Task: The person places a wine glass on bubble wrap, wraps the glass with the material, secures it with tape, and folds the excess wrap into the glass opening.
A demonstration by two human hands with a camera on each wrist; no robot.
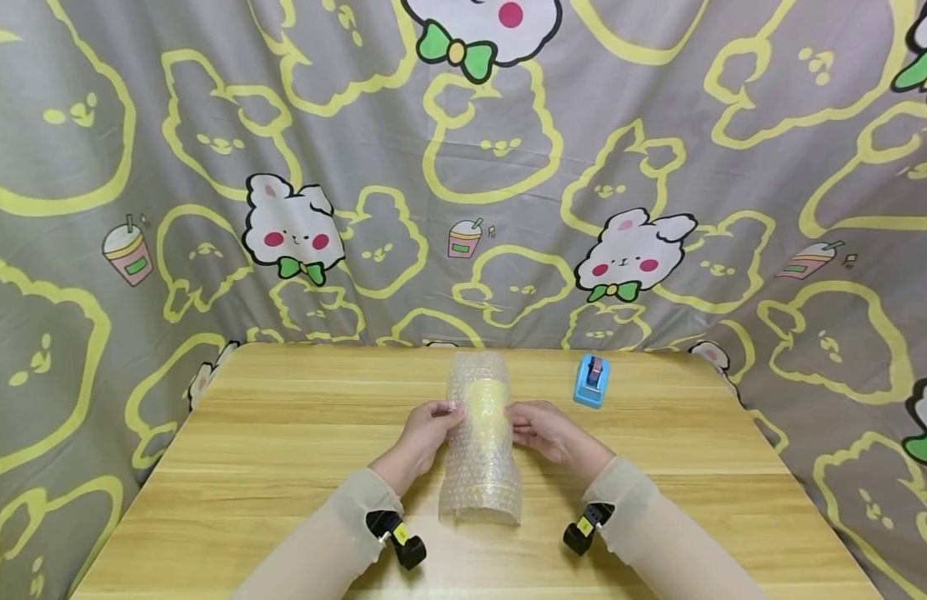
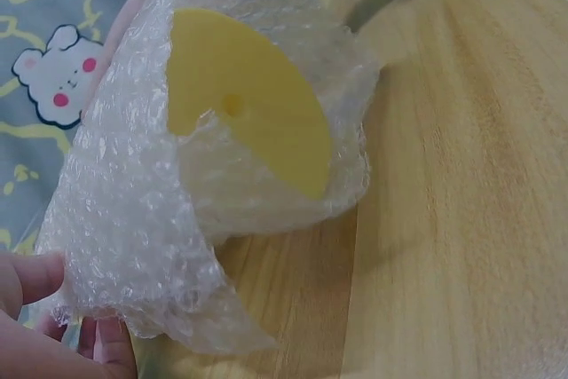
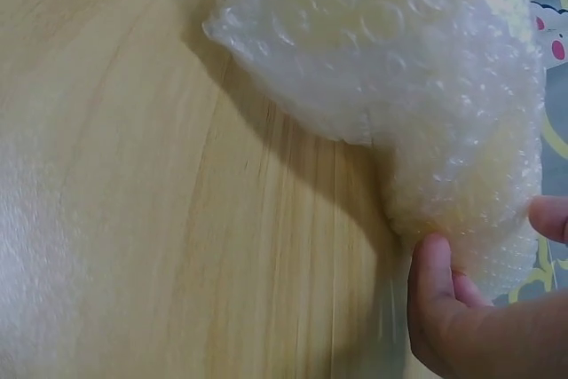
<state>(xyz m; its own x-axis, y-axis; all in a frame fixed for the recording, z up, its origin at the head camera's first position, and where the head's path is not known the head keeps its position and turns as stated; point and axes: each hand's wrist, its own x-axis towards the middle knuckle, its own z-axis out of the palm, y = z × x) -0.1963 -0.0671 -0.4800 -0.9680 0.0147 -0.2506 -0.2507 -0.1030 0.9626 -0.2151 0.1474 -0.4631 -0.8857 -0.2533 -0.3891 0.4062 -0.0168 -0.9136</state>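
A sheet of clear bubble wrap (image 1: 480,487) lies lengthwise on the table, rolled around a yellow cylinder-like object (image 1: 488,404). In the left wrist view, the object's flat round yellow end (image 2: 257,86) shows through the open end of the roll, partly covered by wrap. My left hand (image 1: 422,437) pinches the wrap's left edge between thumb and fingers. On the opposite side, my right hand (image 1: 549,432) grips the wrapped bundle, its thumb (image 3: 432,281) against the wrap in the right wrist view. Most of the yellow object is seen only through the plastic.
A blue tape dispenser (image 1: 592,382) stands toward the back right of the wooden table (image 1: 283,467). Behind the table hangs a grey patterned curtain (image 1: 388,167), which also runs along both sides. Wrist cameras sit on both forearms.
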